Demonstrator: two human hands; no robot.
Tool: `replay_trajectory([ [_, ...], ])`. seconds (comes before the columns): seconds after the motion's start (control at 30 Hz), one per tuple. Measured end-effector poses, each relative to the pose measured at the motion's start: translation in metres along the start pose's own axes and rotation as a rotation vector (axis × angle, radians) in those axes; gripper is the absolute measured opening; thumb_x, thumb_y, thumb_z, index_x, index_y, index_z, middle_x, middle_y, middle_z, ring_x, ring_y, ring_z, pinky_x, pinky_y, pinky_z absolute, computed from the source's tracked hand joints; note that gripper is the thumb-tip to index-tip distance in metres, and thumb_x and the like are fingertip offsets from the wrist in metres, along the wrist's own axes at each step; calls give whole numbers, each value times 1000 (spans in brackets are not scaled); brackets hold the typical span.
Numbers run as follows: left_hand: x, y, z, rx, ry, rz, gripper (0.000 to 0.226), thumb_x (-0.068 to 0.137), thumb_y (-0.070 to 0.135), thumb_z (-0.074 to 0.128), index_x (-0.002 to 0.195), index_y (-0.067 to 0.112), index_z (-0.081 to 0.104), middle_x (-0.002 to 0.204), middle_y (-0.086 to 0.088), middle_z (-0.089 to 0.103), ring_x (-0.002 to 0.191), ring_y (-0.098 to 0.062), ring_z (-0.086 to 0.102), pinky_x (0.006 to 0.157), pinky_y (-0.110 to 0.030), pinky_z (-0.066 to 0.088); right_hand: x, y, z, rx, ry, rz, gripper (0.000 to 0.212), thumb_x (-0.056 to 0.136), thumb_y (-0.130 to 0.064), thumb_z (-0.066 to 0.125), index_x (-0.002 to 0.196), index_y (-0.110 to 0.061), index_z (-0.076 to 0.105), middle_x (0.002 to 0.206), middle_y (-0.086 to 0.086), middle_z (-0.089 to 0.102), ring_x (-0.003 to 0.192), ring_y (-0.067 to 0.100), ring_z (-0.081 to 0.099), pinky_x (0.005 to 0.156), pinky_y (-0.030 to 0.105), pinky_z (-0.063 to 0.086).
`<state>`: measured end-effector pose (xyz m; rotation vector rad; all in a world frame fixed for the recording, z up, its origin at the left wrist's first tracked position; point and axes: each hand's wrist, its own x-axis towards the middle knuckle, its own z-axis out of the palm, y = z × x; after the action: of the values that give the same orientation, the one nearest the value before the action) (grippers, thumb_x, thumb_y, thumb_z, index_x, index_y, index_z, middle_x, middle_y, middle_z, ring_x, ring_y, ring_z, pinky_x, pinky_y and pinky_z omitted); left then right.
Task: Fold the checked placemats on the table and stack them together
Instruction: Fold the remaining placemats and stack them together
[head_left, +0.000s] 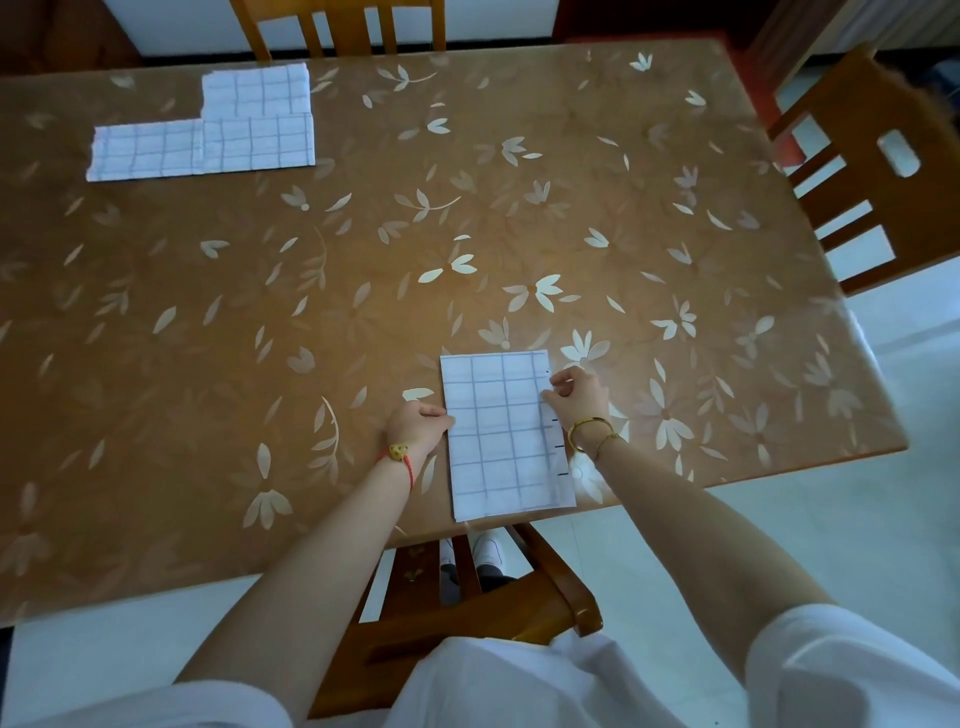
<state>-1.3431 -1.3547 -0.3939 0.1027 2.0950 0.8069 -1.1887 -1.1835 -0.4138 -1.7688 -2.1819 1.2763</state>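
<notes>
Left hand (418, 427) and right hand (579, 393) pinch opposite edges of a folded checked placemat (501, 434).

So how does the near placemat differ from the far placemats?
The near placemat is one rectangle running away from the person; the far placemats overlap in a stepped shape, running sideways. The left hand and right hand hold the near one; the far ones lie untouched. Both are white checked.

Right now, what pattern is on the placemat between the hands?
The placemat is white with thin dark grid lines; head view.
</notes>
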Motion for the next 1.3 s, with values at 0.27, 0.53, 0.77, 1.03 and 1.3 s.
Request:
replay_trajectory([
  [0.27, -4, -10, -1, -106, 110, -35, 19, 74, 11, 73, 85, 18, 60, 91, 2, 66, 86, -18, 66, 73, -32, 56, -11, 1, 12, 60, -37, 1, 21, 79, -7, 67, 89, -16, 51, 70, -4, 55, 68, 16, 55, 65, 25, 47],
  [0.53, 0, -40, -36, -140, 230, -48, 20, 75, 15, 76, 82, 23, 59, 85, 2, 69, 82, -21, 69, 77, -42, 61, -28, -26, 36, -48, -132, -192, 14, 82, -8, 64, 91, -13, 54, 73, -4, 58, 71, 13, 56, 62, 20, 44],
  [0.77, 7, -60, -60, -100, 214, 44, 20, 78, 13, 77, 86, 21, 61, 87, 2, 70, 86, -18, 69, 80, -43, 60, -39, -40, 59, -129, -178, -223, 15, 85, -8, 57, 99, -13, 56, 73, -5, 57, 77, 20, 59, 69, 32, 53],
  [1.03, 7, -63, -69, 271, 318, 423, 17, 90, 15, 64, 107, 17, 64, 106, 1, 67, 100, -18, 61, 88, -35, 52, -38, -44, 67, -454, 14, -543, 23, 91, -15, 50, 109, -6, 60, 110, 11, 56, 101, 30, 49, 86, 37, 44],
  [1.3, 24, -47, -70, 849, 107, 510, 65, 99, 24, 46, 157, 14, 18, 164, 2, 12, 151, -30, 3, 120, -57, 14, -46, -90, 115, -794, -290, -770, 57, 100, -31, 36, 153, -17, 21, 160, -6, 18, 148, 30, 9, 119, 50, 14],
])
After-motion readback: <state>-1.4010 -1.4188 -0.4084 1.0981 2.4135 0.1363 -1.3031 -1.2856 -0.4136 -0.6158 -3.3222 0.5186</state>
